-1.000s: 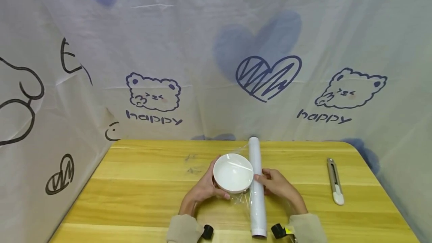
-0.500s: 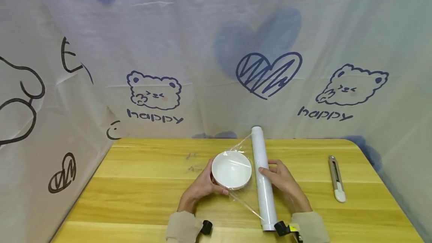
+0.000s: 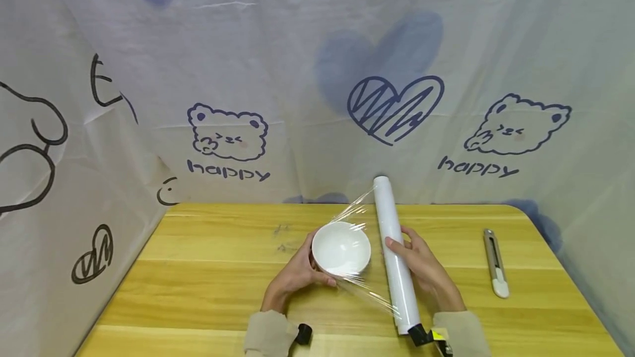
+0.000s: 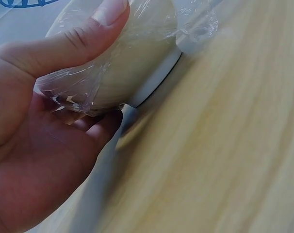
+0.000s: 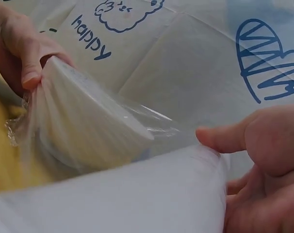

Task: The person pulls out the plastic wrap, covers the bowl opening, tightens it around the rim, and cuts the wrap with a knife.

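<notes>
A white bowl (image 3: pixel 341 250) stands in front of me, its mouth covered by clear cling film (image 3: pixel 354 212). My left hand (image 3: pixel 299 270) grips the bowl's left side, thumb in front and fingers around the far side; in the left wrist view crumpled film (image 4: pixel 89 82) lies beneath the thumb. From the bowl the film stretches rightward to a long white roll of cling film (image 3: pixel 395 252), which slants with its far end tipped toward the backdrop. My right hand (image 3: pixel 421 260) holds the roll's middle from the right, thumb on top; its other fingers are partly hidden.
A utility knife (image 3: pixel 495 263) lies on the wooden table (image 3: pixel 208 274) to the right. Behind the table hangs a printed cloth (image 3: pixel 307 153), close to the roll's far end. Dark wrist cameras sit by both sleeves.
My right hand has drawn the roll rightward, away from the bowl, and the roll has turned more aslant. The film between them now spans a wider gap. My left hand stays on the bowl.
</notes>
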A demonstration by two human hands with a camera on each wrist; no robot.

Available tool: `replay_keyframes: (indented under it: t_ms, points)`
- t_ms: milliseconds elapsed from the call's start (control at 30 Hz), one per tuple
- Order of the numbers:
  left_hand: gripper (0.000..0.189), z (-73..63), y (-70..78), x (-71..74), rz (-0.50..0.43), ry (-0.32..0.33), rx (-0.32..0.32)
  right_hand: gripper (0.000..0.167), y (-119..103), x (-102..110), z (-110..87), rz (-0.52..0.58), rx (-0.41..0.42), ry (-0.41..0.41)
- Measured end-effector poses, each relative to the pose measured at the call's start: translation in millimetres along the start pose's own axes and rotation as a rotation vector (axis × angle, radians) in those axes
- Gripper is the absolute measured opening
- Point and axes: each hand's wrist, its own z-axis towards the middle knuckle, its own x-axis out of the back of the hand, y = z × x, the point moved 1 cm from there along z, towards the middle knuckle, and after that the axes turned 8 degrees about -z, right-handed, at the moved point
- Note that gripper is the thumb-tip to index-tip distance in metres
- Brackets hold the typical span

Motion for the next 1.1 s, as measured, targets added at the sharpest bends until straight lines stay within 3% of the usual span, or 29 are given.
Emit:
replay_keyframes:
  t_ms: [333,700,967,1100]
  points:
    - [0.123,0.3,-0.1,0.8,-0.002,0.004,0.018,0.064,5.5,9.8,-2.7,-0.001,-0.064,-0.056]
    - [0.124,-1.2,0.3,1.0,-0.025,0.008,0.023,0.077,17.0,27.6,-1.1,-0.134,-0.098,-0.123]
    - [0.124,-1.3,2.3,0.5,-0.055,0.014,0.027,0.073,16.9,28.7,0.1,-0.134,-0.107,-0.073]
    - [0.122,-0.4,0.7,1.9,-0.055,0.015,0.025,0.075,16.7,28.9,-0.1,-0.071,-0.105,-0.108]
